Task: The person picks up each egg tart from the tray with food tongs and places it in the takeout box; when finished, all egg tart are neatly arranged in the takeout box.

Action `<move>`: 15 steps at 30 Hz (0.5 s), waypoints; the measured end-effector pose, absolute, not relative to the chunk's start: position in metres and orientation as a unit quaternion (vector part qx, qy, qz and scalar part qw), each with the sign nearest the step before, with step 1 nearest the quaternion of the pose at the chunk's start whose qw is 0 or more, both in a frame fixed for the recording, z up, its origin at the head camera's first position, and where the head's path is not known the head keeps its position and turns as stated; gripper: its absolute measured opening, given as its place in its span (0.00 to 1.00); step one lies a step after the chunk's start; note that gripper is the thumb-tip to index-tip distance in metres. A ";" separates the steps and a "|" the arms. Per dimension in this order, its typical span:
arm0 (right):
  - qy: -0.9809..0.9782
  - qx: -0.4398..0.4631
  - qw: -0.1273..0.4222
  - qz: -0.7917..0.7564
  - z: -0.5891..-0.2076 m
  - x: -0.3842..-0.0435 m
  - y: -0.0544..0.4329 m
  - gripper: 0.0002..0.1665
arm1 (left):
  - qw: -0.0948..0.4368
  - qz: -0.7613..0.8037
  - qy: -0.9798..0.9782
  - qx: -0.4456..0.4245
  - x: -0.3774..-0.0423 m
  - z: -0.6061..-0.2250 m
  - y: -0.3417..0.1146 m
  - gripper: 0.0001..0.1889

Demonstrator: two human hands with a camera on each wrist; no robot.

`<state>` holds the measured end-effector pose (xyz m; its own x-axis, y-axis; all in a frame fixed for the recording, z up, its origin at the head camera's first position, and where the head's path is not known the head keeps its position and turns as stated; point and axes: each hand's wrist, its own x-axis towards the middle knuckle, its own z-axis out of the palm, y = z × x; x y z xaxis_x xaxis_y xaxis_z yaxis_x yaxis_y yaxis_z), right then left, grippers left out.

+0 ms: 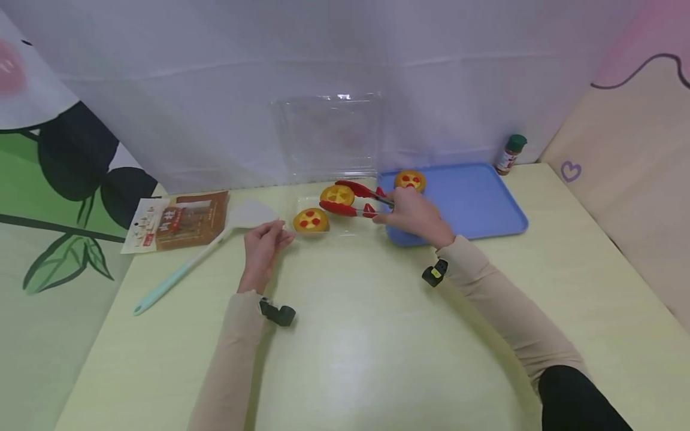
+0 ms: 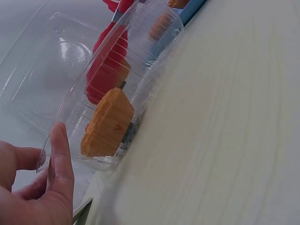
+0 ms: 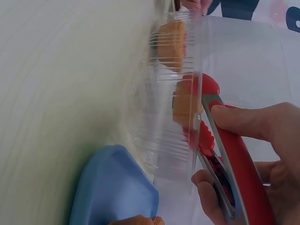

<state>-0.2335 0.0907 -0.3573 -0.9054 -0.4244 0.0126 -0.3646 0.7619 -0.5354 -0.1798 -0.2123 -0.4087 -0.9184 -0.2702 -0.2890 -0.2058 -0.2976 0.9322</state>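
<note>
My right hand [image 1: 414,216] grips red-tipped tongs [image 3: 239,173]. The tongs' tips lie on either side of a yellow tart [image 1: 338,194] inside a clear plastic box [image 1: 345,226]. A second tart [image 1: 311,220], with red spots on top, sits in the box's left front corner. My left hand [image 1: 263,250] pinches the box's rim at that corner, thumb and fingers on either side in the left wrist view. The box's clear lid [image 1: 331,137] stands raised at the back. On the blue tray [image 1: 469,200], a third tart [image 1: 409,179] lies near the back left corner.
Left of the box lies a white spatula [image 1: 249,214] with a pale green handle, against a brown food packet [image 1: 188,220]. A small green-capped jar [image 1: 510,154] stands behind the tray. A white cloth [image 1: 215,120] hangs along the table's back edge.
</note>
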 end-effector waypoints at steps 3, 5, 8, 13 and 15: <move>0.940 -0.209 0.048 -0.267 -0.359 -0.233 0.085 0.21 | 0.020 -0.779 -0.594 0.199 -0.180 -0.409 -0.211 0.20; 0.942 -0.203 0.044 -0.265 -0.359 -0.232 0.082 0.22 | 0.022 -0.780 -0.594 0.196 -0.180 -0.410 -0.211 0.20; 0.948 -0.191 0.035 -0.251 -0.359 -0.231 0.079 0.20 | 0.026 -0.783 -0.592 0.190 -0.180 -0.410 -0.212 0.20; 0.957 -0.182 0.029 -0.224 -0.360 -0.230 0.074 0.21 | 0.029 -0.783 -0.593 0.185 -0.179 -0.410 -0.212 0.20; 0.957 -0.185 0.025 -0.220 -0.362 -0.230 0.073 0.22 | 0.031 -0.783 -0.593 0.184 -0.179 -0.410 -0.211 0.20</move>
<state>-0.2301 0.0734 -0.3619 -0.9303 -0.3654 0.0329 -0.3431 0.8346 -0.4309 -0.1787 -0.2114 -0.4104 -0.9303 -0.2670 -0.2516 -0.1697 -0.2951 0.9403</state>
